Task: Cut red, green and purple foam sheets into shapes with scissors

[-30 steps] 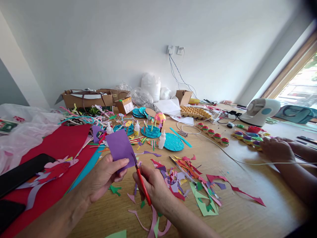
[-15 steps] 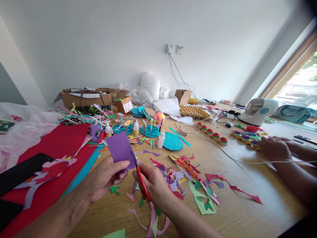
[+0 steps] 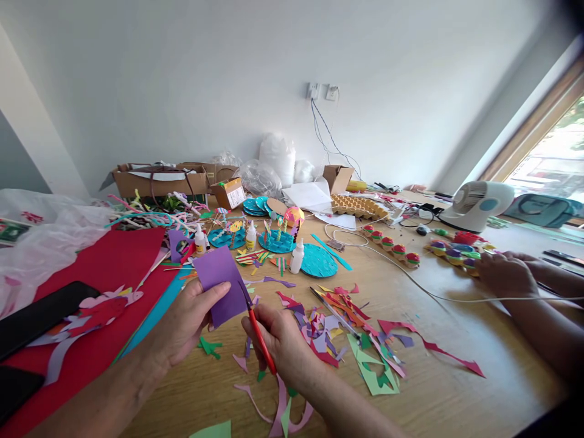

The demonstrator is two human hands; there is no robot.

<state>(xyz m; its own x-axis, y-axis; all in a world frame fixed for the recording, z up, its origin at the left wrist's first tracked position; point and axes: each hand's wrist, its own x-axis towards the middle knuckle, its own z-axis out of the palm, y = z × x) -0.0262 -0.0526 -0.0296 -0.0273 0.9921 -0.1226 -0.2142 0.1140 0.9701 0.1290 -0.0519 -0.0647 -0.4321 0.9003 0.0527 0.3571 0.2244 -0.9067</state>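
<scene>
A rectangle of purple paper (image 3: 219, 272) is pinched in my left hand (image 3: 195, 316), thumb on its front face. My right hand (image 3: 278, 340) is closed round a pair of scissors (image 3: 261, 339) with red handles. The dark blades point up and to the left and meet the paper's right edge; whether they are cutting into it I cannot tell. Beneath and to the right of my hands lies a heap of paper scraps (image 3: 328, 325) in purple, red, orange and green. A light green cut-out sheet (image 3: 371, 368) lies beside the heap.
Large red paper (image 3: 109, 261) covers the left side, with a black object (image 3: 45, 316) on it. Ahead stand glue bottles (image 3: 297, 257) and a blue-painted disc (image 3: 314, 260). A white cable (image 3: 410, 277) crosses the right side, near another person's hands (image 3: 506, 274).
My left thumb has shifted up and left on the purple paper, and the paper has tilted slightly. The scissors have moved slightly left. The other person's hands have hardly moved.
</scene>
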